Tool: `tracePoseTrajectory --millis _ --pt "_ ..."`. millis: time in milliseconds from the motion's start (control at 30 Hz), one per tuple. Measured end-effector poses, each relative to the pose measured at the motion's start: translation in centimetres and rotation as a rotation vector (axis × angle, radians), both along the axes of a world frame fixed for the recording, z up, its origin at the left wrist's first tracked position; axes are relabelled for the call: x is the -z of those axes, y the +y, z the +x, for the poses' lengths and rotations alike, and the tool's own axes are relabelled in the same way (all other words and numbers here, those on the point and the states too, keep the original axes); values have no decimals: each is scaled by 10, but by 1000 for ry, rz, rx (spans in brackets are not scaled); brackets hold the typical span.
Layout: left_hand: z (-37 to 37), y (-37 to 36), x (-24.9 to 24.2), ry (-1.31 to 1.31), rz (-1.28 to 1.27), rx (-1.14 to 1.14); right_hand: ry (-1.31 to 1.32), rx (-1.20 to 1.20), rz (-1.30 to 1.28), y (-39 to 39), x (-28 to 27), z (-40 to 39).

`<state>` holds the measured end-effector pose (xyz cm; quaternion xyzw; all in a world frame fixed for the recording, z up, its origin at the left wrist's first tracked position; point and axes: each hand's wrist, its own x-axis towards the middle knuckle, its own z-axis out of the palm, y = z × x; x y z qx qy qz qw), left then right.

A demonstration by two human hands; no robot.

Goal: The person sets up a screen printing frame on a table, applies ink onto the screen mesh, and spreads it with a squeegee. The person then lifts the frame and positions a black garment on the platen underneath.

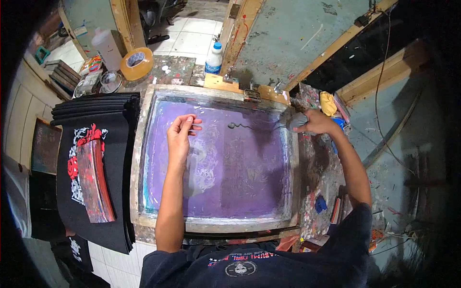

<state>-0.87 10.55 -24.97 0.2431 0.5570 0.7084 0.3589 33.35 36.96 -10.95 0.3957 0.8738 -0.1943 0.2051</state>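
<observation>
A wooden-framed printing screen (211,222) with a purple mesh lies flat in front of me; pale artwork shows in the mesh. Above its left half my left hand (180,137) is raised, fingers loosely curled and apart, holding nothing. My right hand (318,122) is at the screen's upper right corner, gripping what looks like a clear plastic cup (296,122), tilted toward the mesh. A thin wavy line of dark ink (235,126) runs across the upper mesh toward the cup. Metal hinge clamps (251,95) sit at the frame's far edge.
Left of the screen, a squeegee (96,182) rests on stacked black printed fabric (122,192). Behind stand a tape roll (137,64), a clear bottle (106,50) and a blue-capped bottle (214,58). A yellow item (328,103) lies beyond my right hand; a cable hangs at right.
</observation>
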Motion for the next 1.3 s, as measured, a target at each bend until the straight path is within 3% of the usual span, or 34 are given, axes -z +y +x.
tracePoseTrajectory --millis 167,267,367,500,600,700,900,1000,1133,1300 --pt "-1 -2 -2 32 -11 2 15 -77 -23 15 7 -8" --pt "-3 -3 -3 35 -10 0 310 -287 35 2 11 -44" --pt "-5 -4 -6 33 -14 -15 333 -402 208 7 40 -84" --pt "-8 -4 -3 32 0 -28 171 -333 -33 -16 6 -131" --pt "-9 -4 -2 28 6 -30 414 -501 150 3 33 -110" --pt "-6 -4 -2 21 4 -30 287 -291 95 -17 -4 -80" --pt "-6 -3 0 22 2 -25 -216 -130 18 12 -19 -21" --pt "-6 -4 0 21 1 -26 -93 -215 194 16 -8 -14" --pt "-7 -5 -4 28 -4 -40 145 -252 147 -4 -5 -53" --pt "-10 -6 -1 28 -15 -46 181 -318 148 -5 5 -76"
